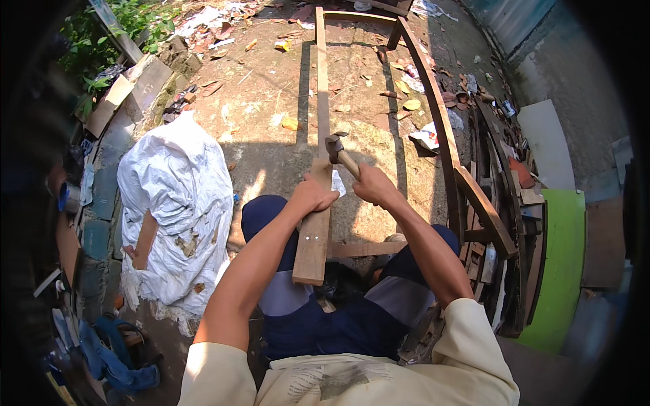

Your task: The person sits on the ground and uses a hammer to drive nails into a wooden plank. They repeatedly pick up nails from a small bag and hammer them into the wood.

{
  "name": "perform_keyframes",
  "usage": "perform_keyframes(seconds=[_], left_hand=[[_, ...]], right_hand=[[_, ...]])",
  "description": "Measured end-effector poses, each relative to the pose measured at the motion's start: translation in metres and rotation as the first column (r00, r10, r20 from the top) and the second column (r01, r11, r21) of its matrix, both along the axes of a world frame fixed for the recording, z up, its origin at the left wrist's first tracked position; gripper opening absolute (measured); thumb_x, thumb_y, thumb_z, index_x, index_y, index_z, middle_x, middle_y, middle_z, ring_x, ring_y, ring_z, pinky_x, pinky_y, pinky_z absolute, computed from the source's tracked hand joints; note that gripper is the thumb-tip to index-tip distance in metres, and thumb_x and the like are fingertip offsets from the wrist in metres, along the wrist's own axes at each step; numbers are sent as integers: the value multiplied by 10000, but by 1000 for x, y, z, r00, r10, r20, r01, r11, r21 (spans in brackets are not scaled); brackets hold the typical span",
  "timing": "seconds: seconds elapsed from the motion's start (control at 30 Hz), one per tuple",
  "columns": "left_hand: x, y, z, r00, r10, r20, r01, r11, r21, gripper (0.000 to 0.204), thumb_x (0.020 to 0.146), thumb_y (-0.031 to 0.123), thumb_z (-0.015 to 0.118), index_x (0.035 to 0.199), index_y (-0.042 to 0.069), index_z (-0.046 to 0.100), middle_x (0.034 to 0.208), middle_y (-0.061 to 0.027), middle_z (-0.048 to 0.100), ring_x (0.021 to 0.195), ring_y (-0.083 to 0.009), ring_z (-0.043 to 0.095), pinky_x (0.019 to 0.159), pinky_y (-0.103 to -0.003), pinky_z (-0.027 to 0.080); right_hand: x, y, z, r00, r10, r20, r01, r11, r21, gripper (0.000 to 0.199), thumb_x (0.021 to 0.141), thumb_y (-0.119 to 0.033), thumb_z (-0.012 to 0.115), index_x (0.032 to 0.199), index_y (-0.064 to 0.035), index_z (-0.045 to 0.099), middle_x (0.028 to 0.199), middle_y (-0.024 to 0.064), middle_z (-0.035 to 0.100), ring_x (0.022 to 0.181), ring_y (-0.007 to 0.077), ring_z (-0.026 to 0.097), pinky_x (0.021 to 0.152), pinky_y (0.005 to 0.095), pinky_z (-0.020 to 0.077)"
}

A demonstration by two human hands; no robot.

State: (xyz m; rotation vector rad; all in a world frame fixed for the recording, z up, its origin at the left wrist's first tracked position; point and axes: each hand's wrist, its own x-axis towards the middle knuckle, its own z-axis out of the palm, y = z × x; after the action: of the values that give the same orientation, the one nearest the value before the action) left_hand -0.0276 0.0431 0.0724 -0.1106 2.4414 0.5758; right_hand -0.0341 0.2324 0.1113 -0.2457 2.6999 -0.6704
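My right hand [374,184] is closed round the wooden handle of a hammer [347,162]. The hammer's metal head hangs over the far end of a short, flat wooden board [313,247]. My left hand [315,193] grips this board near that end, its fingers lying across the top and over the right edge. Whether a nail is under those fingers, I cannot tell. Two small shiny spots show on the board's nearer part. The board lies in line with the left rail of a long wooden frame [322,88], its near end between my knees.
White sacking [177,203] lies in a heap on the left, with a wood scrap on it. Wood offcuts and a green panel [556,271] line the right side. Dry leaves and litter are strewn over the ground inside the frame. A low wall of blocks [99,206] runs along the left.
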Motion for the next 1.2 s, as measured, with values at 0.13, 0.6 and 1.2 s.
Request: perform_keyframes(seconds=[0.13, 0.6, 1.2], left_hand=[[6, -1, 7, 997, 58, 46, -59, 998, 14, 1123, 755, 561, 678, 1368, -247, 196, 1208, -372, 600, 1114, -435, 637, 934, -419, 535], [-2, -1, 5, 999, 44, -9, -44, 999, -8, 1135, 749, 612, 665, 1359, -241, 232, 1202, -371, 605, 1134, -430, 628, 953, -422, 526], [6, -1, 24, 998, 49, 41, -50, 998, 24, 1090, 736, 587, 618, 1359, -248, 299, 1255, -408, 554, 1191, -481, 574, 1016, -457, 468]], right_hand=[[3, -13, 62, 939, -331, -94, 278, 891, -358, 285, 878, -194, 591, 1087, -9, 536, 684, 142, 611, 500, 235, 604, 475, 395, 486], [4, -9, 55, 969, -171, -176, 122, 957, -263, 255, 849, -172, 606, 1017, 17, 571, 818, 248, 660, 721, 375, 660, 677, 480, 500], [-1, -17, 90, 882, -416, -219, 241, 800, -549, 201, 899, -154, 604, 1014, -1, 542, 721, 165, 628, 629, 271, 626, 612, 407, 484]])
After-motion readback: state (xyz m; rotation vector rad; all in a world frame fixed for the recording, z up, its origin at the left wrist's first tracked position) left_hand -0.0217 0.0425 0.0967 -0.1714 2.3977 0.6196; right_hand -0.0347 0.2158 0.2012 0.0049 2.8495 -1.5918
